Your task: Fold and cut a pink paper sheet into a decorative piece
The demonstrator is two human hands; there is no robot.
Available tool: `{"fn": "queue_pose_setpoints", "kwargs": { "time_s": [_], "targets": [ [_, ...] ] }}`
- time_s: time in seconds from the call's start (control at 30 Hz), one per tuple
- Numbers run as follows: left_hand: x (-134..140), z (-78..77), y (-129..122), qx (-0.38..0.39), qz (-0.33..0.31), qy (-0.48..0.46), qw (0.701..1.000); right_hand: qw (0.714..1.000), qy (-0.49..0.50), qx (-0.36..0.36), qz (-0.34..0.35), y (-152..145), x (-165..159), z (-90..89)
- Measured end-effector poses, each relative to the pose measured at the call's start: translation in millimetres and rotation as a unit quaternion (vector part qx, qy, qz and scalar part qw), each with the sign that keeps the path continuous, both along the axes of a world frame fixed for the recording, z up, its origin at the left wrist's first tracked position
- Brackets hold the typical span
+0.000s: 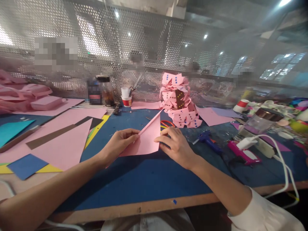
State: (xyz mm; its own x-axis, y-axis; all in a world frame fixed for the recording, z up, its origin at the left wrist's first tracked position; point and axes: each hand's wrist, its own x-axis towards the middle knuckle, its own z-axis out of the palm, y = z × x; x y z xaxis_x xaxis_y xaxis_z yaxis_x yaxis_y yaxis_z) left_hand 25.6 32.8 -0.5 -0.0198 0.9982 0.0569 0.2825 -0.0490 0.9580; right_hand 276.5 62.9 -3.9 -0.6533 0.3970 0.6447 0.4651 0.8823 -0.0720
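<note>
A piece of pink paper (146, 141), with a narrow fold along its slanting upper left edge, is held up over the blue table. My left hand (121, 141) pinches it at that folded edge, thumb on the near side. At the right edge, my right hand (176, 144) grips the sheet between thumb and fingers. Scissors with red-orange handles (167, 123) lie behind my right hand, partly hidden. Beyond them stands a stack of folded pink paper pieces (176, 99) dotted with small blue, dark and yellow squares.
Coloured sheets (60, 144) spread over the left side. A blue glue gun (209, 141), a magenta device (243, 153) with a white cable and a clear jar (257, 120) lie right. A paper cup (126, 101) stands before the perforated metal screen (101, 41).
</note>
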Motion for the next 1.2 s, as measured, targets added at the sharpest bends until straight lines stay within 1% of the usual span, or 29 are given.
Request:
{"fn": "queue_pose_setpoints", "kwargs": {
  "time_s": [0.1, 0.33, 0.43, 0.6, 0.8, 0.93, 1.07, 1.13, 1.2],
  "targets": [
    [-1, -4.7, 2, -0.023, -0.032, -0.028, 0.999, 1.000, -0.014, 0.014, 0.003, -4, 0, 2.3],
    [-7, -13.8, 6, 0.000, -0.073, 0.030, 0.997, 1.000, -0.026, 0.010, 0.012, -5, -4, -1.2],
    [-6, -15.7, 5, 0.005, -0.090, 0.057, 0.994, 1.000, -0.013, -0.009, 0.017, -5, -6, -3.5],
    [-4, -14.6, 0, 0.015, -0.144, 0.115, 0.983, 0.999, 0.006, -0.051, 0.006, -9, -8, -2.3],
    [-6, -14.7, -2, 0.016, -0.180, 0.149, 0.972, 0.995, -0.033, -0.092, 0.018, -6, -9, -6.5],
    [-5, -14.6, -1, 0.017, -0.192, 0.175, 0.965, 0.991, -0.056, -0.117, 0.027, -6, -10, -10.3],
    [-2, -12.2, -3, 0.023, -0.180, 0.191, 0.965, 0.987, -0.075, -0.138, 0.023, -7, -11, -9.9],
    [-1, -11.4, -5, 0.047, -0.165, 0.223, 0.959, 0.987, -0.074, -0.144, 0.017, -8, -12, -9.5],
    [-1, -11.9, -6, 0.092, -0.157, 0.263, 0.948, 0.986, -0.072, -0.148, 0.015, -8, -12, -9.7]
  ]
}}
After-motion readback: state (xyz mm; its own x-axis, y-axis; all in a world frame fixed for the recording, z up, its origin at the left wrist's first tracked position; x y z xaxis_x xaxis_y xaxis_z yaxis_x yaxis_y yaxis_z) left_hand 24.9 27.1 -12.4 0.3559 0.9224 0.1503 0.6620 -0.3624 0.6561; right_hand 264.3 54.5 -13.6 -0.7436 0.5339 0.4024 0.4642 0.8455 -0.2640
